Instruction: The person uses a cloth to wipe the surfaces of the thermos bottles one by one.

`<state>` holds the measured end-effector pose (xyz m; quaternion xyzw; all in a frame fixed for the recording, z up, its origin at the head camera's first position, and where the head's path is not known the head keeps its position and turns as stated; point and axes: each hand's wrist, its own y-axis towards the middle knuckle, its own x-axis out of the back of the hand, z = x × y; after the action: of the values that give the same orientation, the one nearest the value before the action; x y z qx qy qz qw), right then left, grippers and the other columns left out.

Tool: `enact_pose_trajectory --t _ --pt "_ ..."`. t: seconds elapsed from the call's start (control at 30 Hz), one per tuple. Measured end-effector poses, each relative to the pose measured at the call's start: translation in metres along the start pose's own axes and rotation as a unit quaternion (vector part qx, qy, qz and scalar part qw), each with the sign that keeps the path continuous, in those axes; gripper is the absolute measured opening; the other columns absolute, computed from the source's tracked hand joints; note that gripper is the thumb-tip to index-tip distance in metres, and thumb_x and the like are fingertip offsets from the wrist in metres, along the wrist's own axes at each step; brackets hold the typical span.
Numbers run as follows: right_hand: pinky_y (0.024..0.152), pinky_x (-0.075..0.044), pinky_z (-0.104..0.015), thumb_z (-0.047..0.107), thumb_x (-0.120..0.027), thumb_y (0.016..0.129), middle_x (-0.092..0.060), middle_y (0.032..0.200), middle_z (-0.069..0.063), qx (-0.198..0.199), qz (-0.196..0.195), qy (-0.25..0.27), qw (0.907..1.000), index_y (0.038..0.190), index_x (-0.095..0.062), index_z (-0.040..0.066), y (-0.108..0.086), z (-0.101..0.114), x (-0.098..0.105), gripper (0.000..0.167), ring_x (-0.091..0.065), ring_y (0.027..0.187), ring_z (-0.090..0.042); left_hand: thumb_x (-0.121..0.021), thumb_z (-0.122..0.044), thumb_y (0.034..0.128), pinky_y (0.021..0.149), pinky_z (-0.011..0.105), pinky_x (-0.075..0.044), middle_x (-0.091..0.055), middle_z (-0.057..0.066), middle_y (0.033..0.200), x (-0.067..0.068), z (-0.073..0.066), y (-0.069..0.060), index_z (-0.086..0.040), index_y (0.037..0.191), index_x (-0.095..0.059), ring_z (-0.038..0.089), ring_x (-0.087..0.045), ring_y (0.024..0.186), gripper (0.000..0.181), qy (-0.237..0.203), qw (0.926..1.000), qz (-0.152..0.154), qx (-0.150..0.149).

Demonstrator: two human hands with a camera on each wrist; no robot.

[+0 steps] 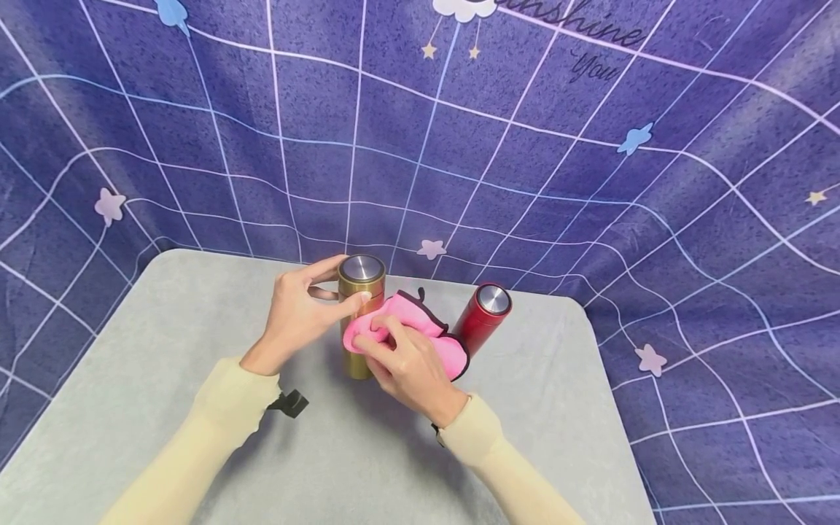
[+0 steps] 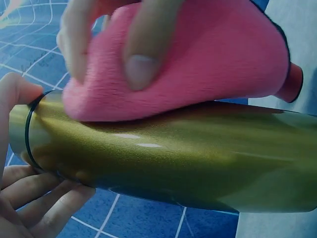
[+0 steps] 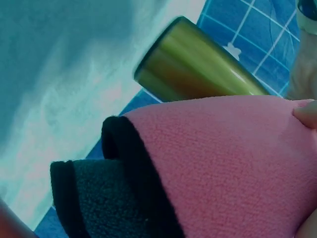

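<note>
A gold thermos flask (image 1: 359, 364) with a silver-topped lid stands upright on the table. My left hand (image 1: 295, 310) grips it near the top, thumb on the near side and fingers around the far side. A pink fleecy cloth (image 1: 453, 357) with black edging is pinched in my right hand (image 1: 410, 364). In the left wrist view the cloth (image 2: 213, 54) lies against the side of the gold flask (image 2: 173, 158), just below the lid seam. Part of the flask is hidden by the cloth and right hand. The right wrist view shows the cloth's dark underside (image 3: 104, 193).
A red thermos flask (image 1: 475, 324) stands to the right, close behind the cloth. The grey-covered table (image 1: 558, 437) ends at a purple-blue curtain (image 1: 407, 168) with a grid and star pattern. A black strap (image 1: 289, 403) sticks out from the left wrist.
</note>
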<state>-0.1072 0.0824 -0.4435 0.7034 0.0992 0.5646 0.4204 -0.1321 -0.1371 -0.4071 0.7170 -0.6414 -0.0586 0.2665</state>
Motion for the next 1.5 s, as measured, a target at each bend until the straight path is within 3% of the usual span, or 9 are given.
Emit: enact_pose_trajectory --t 0.23,0.5,0.73,1.0,1.27,1.5 --pt "0.065 -0.056 -0.02 0.005 -0.083 0.086 -0.059 0.103 -0.006 0.012 0.016 -0.001 0.9998 0.11 -0.078 0.017 -0.011 0.005 -0.01 0.027 -0.058 0.071 -0.016 -0.096 -0.009 0.0772 0.072 0.019 -0.064 -0.08 0.017 0.113 0.002 -0.005 0.001 -0.002 0.132 -0.075 -0.001 -0.074 0.086 0.059 -0.001 1.0 -0.005 0.002" --pt "0.062 -0.049 -0.018 0.004 -0.077 0.093 -0.059 0.103 -0.002 0.02 0.048 0.004 0.9986 0.103 -0.075 0.017 -0.024 0.007 -0.025 0.016 -0.054 0.07 -0.013 -0.096 -0.01 0.0766 0.072 0.02 -0.065 -0.081 0.014 0.112 0.004 -0.007 0.004 -0.005 0.132 -0.076 0.014 -0.079 0.09 0.059 0.005 0.9999 -0.012 -0.007" --pt "0.062 -0.05 -0.018 0.003 -0.075 0.095 -0.059 0.101 0.0 0.018 0.084 0.013 0.9962 0.1 -0.075 0.017 -0.034 0.009 -0.034 0.015 -0.059 0.074 -0.011 -0.097 -0.014 0.0766 0.075 0.02 -0.065 -0.081 0.009 0.113 0.006 -0.011 0.005 -0.01 0.131 -0.078 -0.003 -0.075 0.092 0.058 -0.002 0.9999 -0.015 -0.008" --pt "0.061 -0.049 -0.014 -0.004 -0.077 0.087 -0.059 0.101 0.0 0.026 0.111 0.003 0.9935 0.102 -0.075 0.017 -0.042 0.009 -0.043 0.026 -0.057 0.071 -0.011 -0.098 -0.018 0.0767 0.076 0.02 -0.065 -0.082 0.003 0.112 0.008 -0.015 0.005 -0.016 0.129 -0.079 -0.002 -0.075 0.094 0.056 0.002 0.9998 -0.018 -0.011" --pt "0.066 -0.052 -0.014 -0.002 -0.077 0.092 -0.06 0.103 0.0 0.01 0.103 0.019 0.9945 0.103 -0.076 0.017 -0.04 0.009 -0.042 0.021 -0.062 0.079 -0.01 -0.097 -0.017 0.0759 0.075 0.018 -0.064 -0.082 0.003 0.113 0.007 -0.013 0.006 -0.014 0.129 -0.079 -0.003 -0.074 0.098 0.056 0.022 0.999 -0.019 -0.034" --pt "0.063 -0.047 -0.011 -0.006 -0.074 0.09 -0.056 0.099 -0.002 -0.003 0.064 0.033 0.9974 0.106 -0.076 0.015 -0.035 0.006 -0.035 0.027 -0.055 0.072 -0.011 -0.097 -0.016 0.0746 0.074 0.023 -0.066 -0.08 0.003 0.121 0.005 -0.011 0.002 -0.011 0.131 -0.078 0.018 -0.079 0.09 0.06 0.027 0.9989 -0.014 -0.037"
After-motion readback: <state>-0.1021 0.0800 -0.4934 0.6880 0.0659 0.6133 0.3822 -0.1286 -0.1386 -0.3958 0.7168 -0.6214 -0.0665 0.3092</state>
